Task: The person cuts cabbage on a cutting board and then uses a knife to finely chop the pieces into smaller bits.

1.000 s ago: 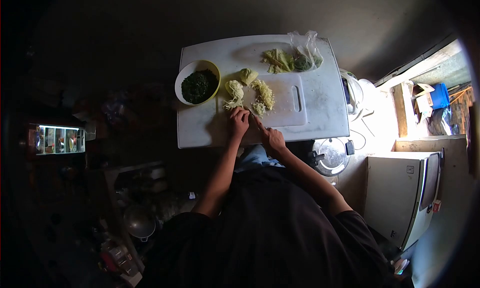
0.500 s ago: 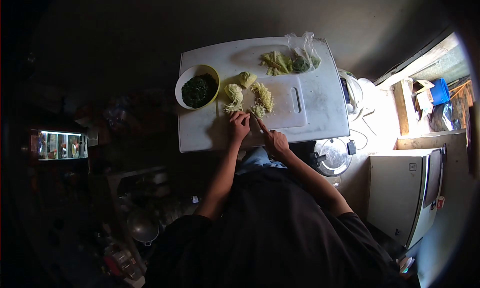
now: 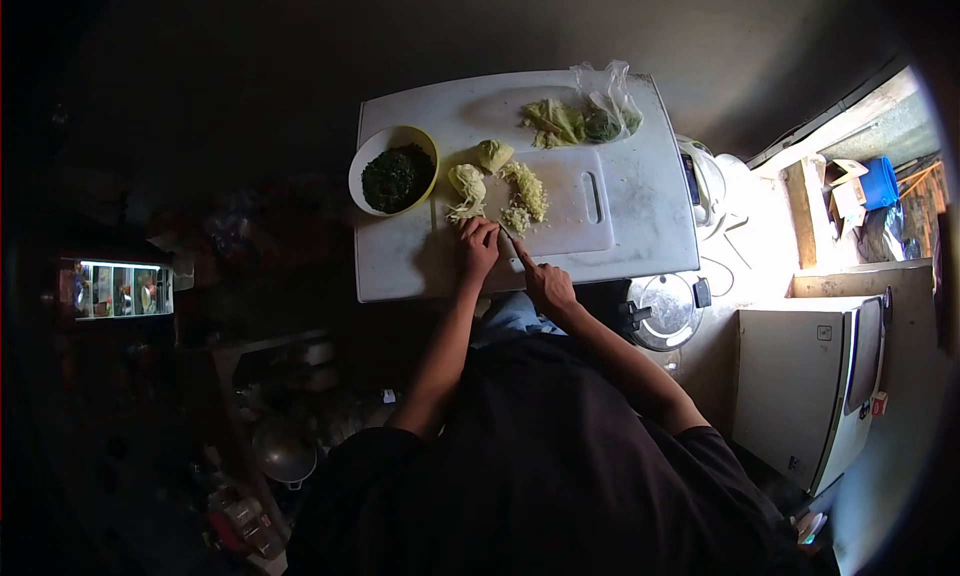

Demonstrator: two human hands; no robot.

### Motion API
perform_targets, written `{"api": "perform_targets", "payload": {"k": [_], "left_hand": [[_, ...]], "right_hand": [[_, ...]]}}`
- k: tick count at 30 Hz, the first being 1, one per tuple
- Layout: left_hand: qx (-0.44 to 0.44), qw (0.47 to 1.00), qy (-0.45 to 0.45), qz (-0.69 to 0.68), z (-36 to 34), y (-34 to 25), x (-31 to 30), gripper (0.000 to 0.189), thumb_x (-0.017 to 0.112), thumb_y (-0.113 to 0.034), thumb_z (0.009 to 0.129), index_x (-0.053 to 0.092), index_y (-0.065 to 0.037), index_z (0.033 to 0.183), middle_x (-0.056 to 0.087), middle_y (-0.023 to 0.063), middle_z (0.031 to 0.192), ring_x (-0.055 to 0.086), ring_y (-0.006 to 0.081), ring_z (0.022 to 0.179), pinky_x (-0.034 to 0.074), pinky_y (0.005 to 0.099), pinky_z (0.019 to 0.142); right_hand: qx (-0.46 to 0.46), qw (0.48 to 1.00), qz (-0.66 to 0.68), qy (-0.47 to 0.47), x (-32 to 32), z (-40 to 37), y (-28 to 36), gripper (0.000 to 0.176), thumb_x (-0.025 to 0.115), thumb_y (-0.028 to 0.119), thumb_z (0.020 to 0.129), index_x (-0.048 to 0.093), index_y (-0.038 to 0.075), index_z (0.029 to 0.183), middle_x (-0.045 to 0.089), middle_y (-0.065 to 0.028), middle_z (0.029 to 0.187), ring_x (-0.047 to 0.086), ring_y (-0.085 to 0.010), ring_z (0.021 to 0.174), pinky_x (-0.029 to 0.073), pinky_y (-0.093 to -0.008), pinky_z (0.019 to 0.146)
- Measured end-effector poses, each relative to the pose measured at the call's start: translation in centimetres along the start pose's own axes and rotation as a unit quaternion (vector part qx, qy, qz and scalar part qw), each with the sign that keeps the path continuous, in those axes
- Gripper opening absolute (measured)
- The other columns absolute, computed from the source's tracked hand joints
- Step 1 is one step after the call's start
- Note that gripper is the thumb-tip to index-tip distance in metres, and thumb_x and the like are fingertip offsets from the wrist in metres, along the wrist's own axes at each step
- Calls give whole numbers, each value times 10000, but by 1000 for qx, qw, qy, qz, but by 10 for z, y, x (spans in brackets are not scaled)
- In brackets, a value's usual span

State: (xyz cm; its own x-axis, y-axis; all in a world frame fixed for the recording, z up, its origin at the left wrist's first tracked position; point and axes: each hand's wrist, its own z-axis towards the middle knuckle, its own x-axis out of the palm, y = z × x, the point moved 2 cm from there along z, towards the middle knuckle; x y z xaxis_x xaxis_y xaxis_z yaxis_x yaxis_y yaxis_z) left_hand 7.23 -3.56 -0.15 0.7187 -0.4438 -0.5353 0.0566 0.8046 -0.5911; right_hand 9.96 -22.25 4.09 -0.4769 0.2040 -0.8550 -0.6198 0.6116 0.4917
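Observation:
My left hand [image 3: 480, 246] rests at the near left of the white cutting board [image 3: 568, 216], fingers bent and closed over a small bit of cabbage that they mostly hide. In my right hand [image 3: 549, 284] is a knife [image 3: 506, 233], its index finger stretched along the top and its blade close to the left fingertips. Just beyond the left hand lie shredded cabbage strips [image 3: 466, 212] and a cut cabbage piece [image 3: 467, 182]. Another cabbage wedge [image 3: 494, 155] sits farther back. Finely chopped cabbage [image 3: 529, 194] curves across the board's middle.
On the white table [image 3: 400, 266], a yellow-and-white bowl [image 3: 434, 154] of dark green chopped leaves stands left. Loose leaves [image 3: 553, 123] and a clear plastic bag [image 3: 612, 98] lie at the back right. A round metal lid [image 3: 666, 314] is below the table's right edge.
Both hands stay in nearly the same place, with only a slight shift of the fingers and knife. The chopped cabbage looks about the same.

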Motion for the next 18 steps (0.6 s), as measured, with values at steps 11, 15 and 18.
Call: {"api": "perform_targets", "payload": {"k": [11,15,18], "left_hand": [[-30,1000,3,-5,-2,-2,-2,31,687,-77,823,681,-48,830,623,92,845,590,322,864,480,419,804],[-40,999,16,-26,1,-5,-2,27,693,-70,820,691,-44,828,644,90,849,605,310,847,492,417,784],[-28,999,19,-27,2,-5,-3,27,703,-62,811,695,-43,829,650,88,848,608,304,840,494,409,780]], "right_hand": [[-14,999,3,-34,6,-2,-3,795,525,85,868,173,246,1561,634,-223,759,621,-420,671,488,-536,622],[-41,997,26,-68,28,4,-24,804,543,86,855,186,243,1558,630,-220,745,621,-424,672,487,-536,622],[-14,997,21,-73,3,-1,-11,739,465,85,912,186,316,1556,647,-224,729,649,-421,661,517,-541,628]]}}
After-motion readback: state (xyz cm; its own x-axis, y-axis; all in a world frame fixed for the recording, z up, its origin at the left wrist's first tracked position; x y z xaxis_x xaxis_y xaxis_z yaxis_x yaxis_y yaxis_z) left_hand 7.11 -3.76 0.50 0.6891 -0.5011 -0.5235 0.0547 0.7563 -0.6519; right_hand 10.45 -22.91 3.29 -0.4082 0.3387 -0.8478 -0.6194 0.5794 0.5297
